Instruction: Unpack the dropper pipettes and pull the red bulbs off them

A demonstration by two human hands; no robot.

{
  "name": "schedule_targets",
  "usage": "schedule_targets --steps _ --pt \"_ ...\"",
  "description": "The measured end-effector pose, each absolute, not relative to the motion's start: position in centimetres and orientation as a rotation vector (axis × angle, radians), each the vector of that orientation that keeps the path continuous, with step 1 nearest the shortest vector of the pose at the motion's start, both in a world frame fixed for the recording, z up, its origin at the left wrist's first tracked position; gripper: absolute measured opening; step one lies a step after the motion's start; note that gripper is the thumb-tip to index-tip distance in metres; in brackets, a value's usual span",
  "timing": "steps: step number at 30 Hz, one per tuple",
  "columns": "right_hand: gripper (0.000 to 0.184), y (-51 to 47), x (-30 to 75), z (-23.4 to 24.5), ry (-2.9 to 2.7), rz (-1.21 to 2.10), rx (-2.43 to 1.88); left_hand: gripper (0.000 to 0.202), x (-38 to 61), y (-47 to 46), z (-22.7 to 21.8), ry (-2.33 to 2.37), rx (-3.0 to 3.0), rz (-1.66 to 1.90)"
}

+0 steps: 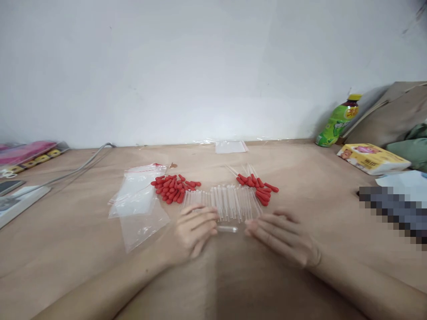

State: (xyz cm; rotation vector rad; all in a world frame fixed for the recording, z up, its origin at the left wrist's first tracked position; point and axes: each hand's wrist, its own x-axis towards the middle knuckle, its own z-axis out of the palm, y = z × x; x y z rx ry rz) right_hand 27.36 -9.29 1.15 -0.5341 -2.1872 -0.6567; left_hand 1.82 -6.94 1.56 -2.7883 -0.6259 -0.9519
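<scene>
A row of several clear glass dropper tubes (227,201) lies side by side on the brown table (66,240). My left hand (195,229) rests at the row's left end, fingers stretched out flat and touching the tubes. At the right end lies my right hand (283,235), also flat with fingers extended. One loose tube (227,229) sits between the two hands. A heap of red rubber bulbs (173,187) is behind the row on the left. Several assembled droppers with red bulbs (258,184) lie behind on the right.
Clear zip bags (138,204) lie left of the bulbs, another bag (231,146) near the wall. A green bottle (336,122), a yellow tissue pack (372,159) and a brown bag (390,113) stand at the right. A cable (80,166) and boxes sit at the left.
</scene>
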Motion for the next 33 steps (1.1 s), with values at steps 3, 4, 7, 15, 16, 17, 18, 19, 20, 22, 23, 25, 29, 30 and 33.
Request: schedule_targets --steps 3,4,7,15,16,17,18,19,20,22,23,25,29,30,33 --pt "0.021 -7.9 29.0 1.1 -1.992 -0.563 -0.830 0.019 0.4 -5.2 1.3 -0.944 -2.674 -1.028" --pt "0.018 -7.1 29.6 0.9 -1.925 -0.479 -0.937 0.019 -0.1 -4.7 1.2 -1.042 -2.618 -1.043" --pt "0.021 -4.6 31.5 -0.1 -1.657 -0.143 -1.223 0.025 -1.0 -3.3 0.8 -1.176 -2.473 -0.989" --pt "0.043 -0.5 34.6 -3.0 -1.395 0.293 -1.578 0.024 -1.8 -3.2 -0.1 -1.061 -2.273 -0.642" --pt "0.043 -0.3 34.6 -3.2 -1.373 0.350 -1.598 0.022 -1.7 -3.2 -0.1 -1.048 -2.266 -0.622" --pt "0.043 -0.2 34.6 -3.4 -1.352 0.394 -1.617 0.021 -1.5 -3.3 -0.1 -1.044 -2.264 -0.605" --pt "0.042 -0.1 34.5 -3.5 -1.341 0.423 -1.634 0.022 -1.4 -3.4 -0.1 -1.045 -2.268 -0.589" --pt "0.040 -0.1 34.5 -3.6 -1.341 0.437 -1.648 0.022 -1.2 -3.4 -0.1 -1.049 -2.274 -0.578" --pt "0.038 0.1 34.4 -3.7 -1.352 0.439 -1.662 0.022 -1.1 -3.4 -0.1 -1.054 -2.281 -0.573" --pt "0.035 0.3 34.5 -3.8 -1.399 0.429 -1.691 0.021 -0.9 -3.5 -0.1 -1.068 -2.308 -0.590" --pt "0.034 0.4 34.6 -3.9 -1.431 0.419 -1.700 0.021 -0.8 -3.5 -0.2 -1.074 -2.330 -0.612" --pt "0.034 0.7 34.9 -4.1 -1.498 0.398 -1.701 0.020 -0.7 -3.6 -0.2 -1.101 -2.395 -0.664" --pt "0.036 0.9 35.2 -4.1 -1.590 0.391 -1.678 0.021 -0.5 -3.8 -0.2 -1.189 -2.511 -0.730" --pt "0.036 0.9 35.1 -4.0 -1.601 0.397 -1.682 0.022 -0.5 -3.8 -0.2 -1.202 -2.521 -0.748" --pt "0.036 0.6 34.8 -3.5 -1.619 0.422 -1.720 0.022 -0.4 -3.8 -0.4 -1.221 -2.537 -0.793"
